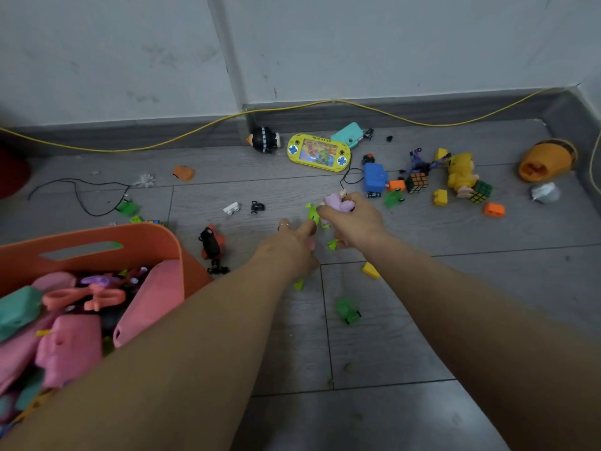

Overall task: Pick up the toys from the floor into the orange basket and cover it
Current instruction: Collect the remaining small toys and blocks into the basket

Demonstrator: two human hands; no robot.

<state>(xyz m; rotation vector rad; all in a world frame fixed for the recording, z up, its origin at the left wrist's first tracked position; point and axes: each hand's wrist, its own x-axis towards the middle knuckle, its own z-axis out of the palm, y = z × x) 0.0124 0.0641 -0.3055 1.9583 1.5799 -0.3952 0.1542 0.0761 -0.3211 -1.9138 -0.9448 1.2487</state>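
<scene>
The orange basket (136, 237) stands at the lower left, holding several pink, teal and purple toys. My right hand (353, 221) is closed around a pale purple toy (338, 203) above the floor's middle. My left hand (292, 245) reaches beside it, fingers curled near a green toy (313, 213); whether it grips that toy is unclear. Scattered toys lie around: a yellow water game (318, 153), a blue car (374, 177), two puzzle cubes (418, 182), a yellow figure (460, 172), a red and black toy (211, 244) and a green car (347, 310).
A yellow cable (195, 130) runs along the grey skirting board. A black cord (78, 193) loops on the floor at left. An orange pot-shaped toy (546, 161) lies at the far right. Small bricks dot the grey plank floor (422, 320).
</scene>
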